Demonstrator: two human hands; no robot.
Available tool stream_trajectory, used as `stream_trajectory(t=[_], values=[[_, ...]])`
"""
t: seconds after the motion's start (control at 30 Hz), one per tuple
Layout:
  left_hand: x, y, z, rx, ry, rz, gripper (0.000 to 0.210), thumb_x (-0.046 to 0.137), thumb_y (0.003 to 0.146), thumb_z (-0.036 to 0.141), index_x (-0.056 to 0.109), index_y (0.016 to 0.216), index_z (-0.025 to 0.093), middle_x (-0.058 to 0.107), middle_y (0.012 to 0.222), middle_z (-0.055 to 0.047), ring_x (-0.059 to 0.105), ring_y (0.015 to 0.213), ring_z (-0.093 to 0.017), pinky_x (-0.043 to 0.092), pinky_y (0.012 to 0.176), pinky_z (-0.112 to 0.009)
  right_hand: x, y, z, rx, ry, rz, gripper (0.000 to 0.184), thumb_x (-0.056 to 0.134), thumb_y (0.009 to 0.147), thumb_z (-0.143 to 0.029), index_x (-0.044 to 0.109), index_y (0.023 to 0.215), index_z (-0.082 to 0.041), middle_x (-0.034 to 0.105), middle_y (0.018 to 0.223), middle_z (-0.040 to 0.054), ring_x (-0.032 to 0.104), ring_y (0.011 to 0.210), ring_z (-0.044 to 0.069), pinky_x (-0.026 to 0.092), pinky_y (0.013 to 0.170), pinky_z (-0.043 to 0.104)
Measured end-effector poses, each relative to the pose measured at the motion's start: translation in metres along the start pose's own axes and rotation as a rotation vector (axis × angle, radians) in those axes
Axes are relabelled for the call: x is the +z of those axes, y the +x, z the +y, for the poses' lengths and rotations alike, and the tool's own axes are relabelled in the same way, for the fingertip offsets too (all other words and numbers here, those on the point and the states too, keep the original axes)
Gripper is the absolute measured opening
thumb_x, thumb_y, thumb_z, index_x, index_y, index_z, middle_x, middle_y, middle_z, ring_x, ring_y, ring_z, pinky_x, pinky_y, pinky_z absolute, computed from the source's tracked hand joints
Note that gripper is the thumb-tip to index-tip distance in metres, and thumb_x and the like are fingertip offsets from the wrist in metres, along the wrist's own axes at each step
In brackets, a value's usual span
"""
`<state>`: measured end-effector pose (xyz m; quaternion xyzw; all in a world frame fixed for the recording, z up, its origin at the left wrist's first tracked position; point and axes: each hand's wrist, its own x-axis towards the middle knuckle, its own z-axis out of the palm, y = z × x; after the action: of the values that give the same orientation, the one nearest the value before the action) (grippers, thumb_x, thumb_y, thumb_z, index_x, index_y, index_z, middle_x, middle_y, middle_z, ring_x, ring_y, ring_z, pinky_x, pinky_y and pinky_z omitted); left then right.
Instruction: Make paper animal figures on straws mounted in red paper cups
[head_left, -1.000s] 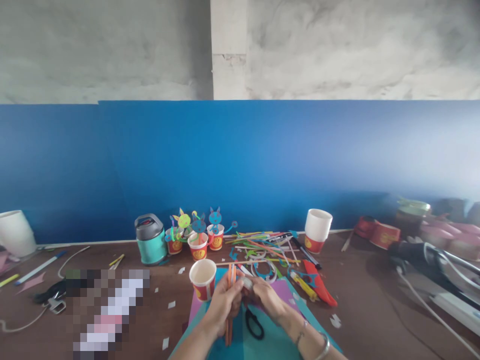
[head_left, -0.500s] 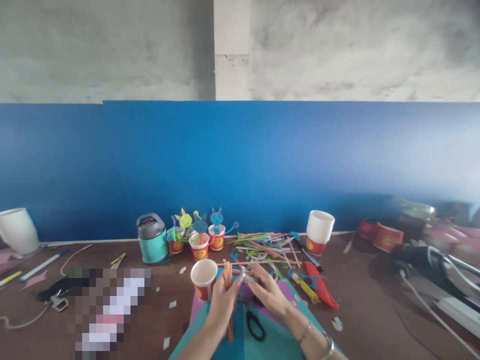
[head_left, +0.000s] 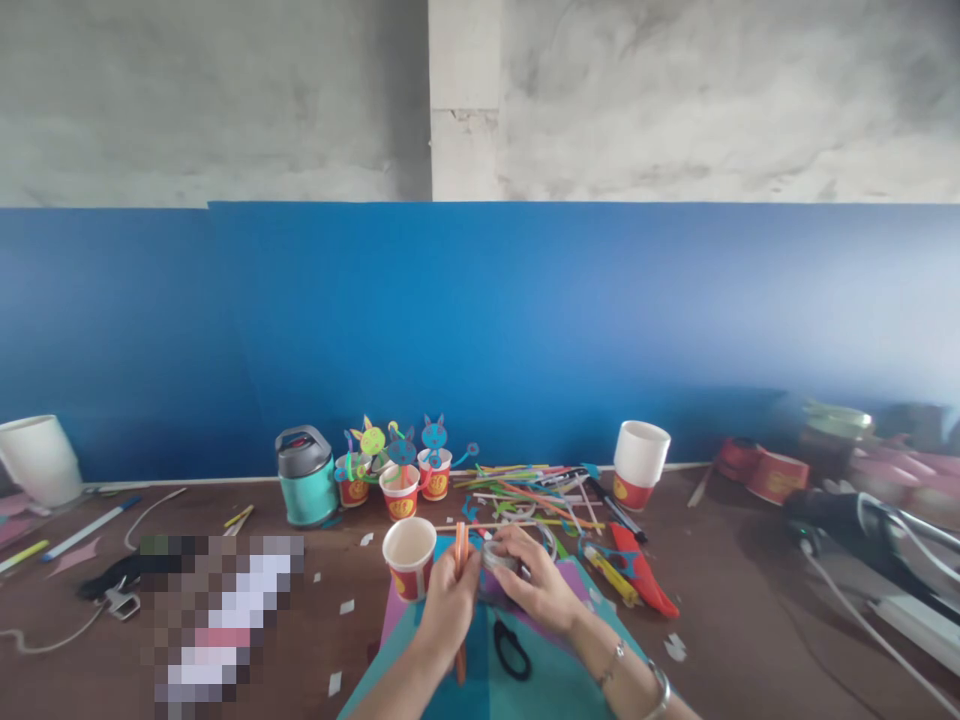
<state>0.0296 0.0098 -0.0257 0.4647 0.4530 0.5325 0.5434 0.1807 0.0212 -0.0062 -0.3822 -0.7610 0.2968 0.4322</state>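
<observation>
My left hand (head_left: 448, 610) is closed around thin orange strips (head_left: 460, 655), which stand up above the fingers and run down below the palm. Close beside it, my right hand (head_left: 544, 592) grips a roll of clear tape (head_left: 493, 555), with the fingers curled over its far side. The left fingertips are close to the roll; whether they touch the tape is unclear. Under the hands lie sheets of teal paper (head_left: 397, 675) and purple paper (head_left: 574, 580). Black-handled scissors (head_left: 498, 650) rest on the sheets, their blades mostly hidden. An open paper cup (head_left: 409, 582) stands just left of my left hand.
Decorated cups with paper cat figures (head_left: 400, 490) stand behind, next to a teal flask (head_left: 309, 495). Coloured strips (head_left: 525, 490) are heaped beyond my hands. Stacked cups (head_left: 640, 465), a yellow cutter (head_left: 609, 573) and a red piece (head_left: 649, 580) lie rightward. Paper scraps dot the brown table (head_left: 720, 650).
The orange strips have come closer together in my left hand. My right hand has shifted slightly, and the tape roll shows more plainly between the hands.
</observation>
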Motion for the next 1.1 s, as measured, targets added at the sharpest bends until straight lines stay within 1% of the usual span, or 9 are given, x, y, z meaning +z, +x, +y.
stream_trajectory(t=[0.17,0.33,0.47,0.73,0.8,0.83,0.97,1.03,1.1], values=[[0.001,0.0,0.0,-0.026,-0.05,-0.034,0.047,0.066,0.066,0.064,0.043,0.069,0.023,0.022,0.05,0.011,0.021,0.044,-0.007,0.016,0.045,-0.022,-0.003,0.006,-0.002,0.006,-0.165,-0.018,0.02,0.053,0.077,-0.025,0.052,0.058,-0.019,0.053,0.075,0.0037,0.051,0.073,0.018,0.041,0.068,0.029],[0.001,-0.002,0.006,-0.087,-0.09,-0.098,0.052,0.064,0.065,0.067,0.035,0.064,0.025,0.019,0.049,0.011,0.015,0.042,-0.006,0.01,0.044,-0.023,-0.006,0.006,-0.012,-0.046,-0.398,0.076,0.012,0.058,0.073,-0.018,0.057,0.061,-0.018,0.055,0.101,0.009,0.051,0.094,0.023,0.04,0.083,0.034],[0.002,-0.004,0.009,-0.069,-0.103,-0.081,0.054,0.063,0.064,0.071,0.034,0.064,0.025,0.019,0.051,0.011,0.014,0.042,-0.006,0.01,0.044,-0.023,-0.007,0.004,-0.027,-0.073,-0.54,0.083,0.006,0.058,0.071,-0.016,0.058,0.065,-0.019,0.057,0.093,0.0072,0.05,0.089,0.023,0.039,0.078,0.035],[0.003,-0.003,0.006,-0.087,-0.113,-0.082,0.051,0.064,0.064,0.069,0.038,0.066,0.025,0.02,0.048,0.012,0.015,0.04,-0.006,0.01,0.042,-0.023,-0.002,0.003,-0.021,0.042,-0.529,0.04,0.006,0.056,0.074,-0.022,0.053,0.068,-0.02,0.062,0.074,0.0041,0.055,0.072,0.02,0.037,0.067,0.029],[0.003,-0.003,0.006,-0.086,-0.099,-0.076,0.049,0.063,0.065,0.067,0.039,0.066,0.025,0.022,0.047,0.012,0.016,0.039,-0.006,0.011,0.041,-0.022,-0.002,0.002,-0.022,0.105,-0.507,0.02,0.005,0.056,0.073,-0.022,0.055,0.078,-0.02,0.063,0.071,0.0028,0.056,0.068,0.019,0.036,0.062,0.027],[0.004,-0.003,0.005,-0.087,-0.092,-0.074,0.049,0.063,0.066,0.067,0.038,0.066,0.025,0.023,0.046,0.012,0.017,0.039,-0.006,0.011,0.041,-0.022,-0.002,0.002,-0.023,0.123,-0.495,0.009,0.013,0.056,0.072,-0.021,0.056,0.085,-0.02,0.064,0.071,0.0021,0.057,0.067,0.019,0.035,0.061,0.027],[0.006,-0.005,0.006,-0.1,-0.084,-0.071,0.048,0.063,0.067,0.066,0.037,0.066,0.024,0.022,0.046,0.012,0.018,0.039,-0.006,0.012,0.04,-0.021,-0.004,0.002,-0.028,0.054,-0.485,-0.046,0.032,0.054,0.072,-0.016,0.058,0.103,-0.021,0.067,0.081,0.0034,0.06,0.081,0.021,0.039,0.074,0.03],[0.006,-0.006,0.008,-0.106,-0.094,-0.076,0.048,0.063,0.066,0.065,0.039,0.068,0.024,0.022,0.046,0.012,0.017,0.04,-0.006,0.012,0.04,-0.021,-0.007,0.004,-0.028,0.039,-0.515,-0.049,0.031,0.054,0.072,-0.016,0.064,0.101,-0.022,0.067,0.084,0.0053,0.059,0.087,0.024,0.038,0.082,0.034],[0.007,-0.007,0.01,-0.1,-0.109,-0.084,0.047,0.064,0.065,0.065,0.04,0.069,0.024,0.022,0.046,0.013,0.016,0.04,-0.005,0.012,0.04,-0.021,-0.008,0.006,-0.026,0.066,-0.53,-0.032,0.028,0.054,0.071,-0.017,0.069,0.094,-0.021,0.068,0.078,0.0061,0.059,0.084,0.024,0.039,0.081,0.036]])
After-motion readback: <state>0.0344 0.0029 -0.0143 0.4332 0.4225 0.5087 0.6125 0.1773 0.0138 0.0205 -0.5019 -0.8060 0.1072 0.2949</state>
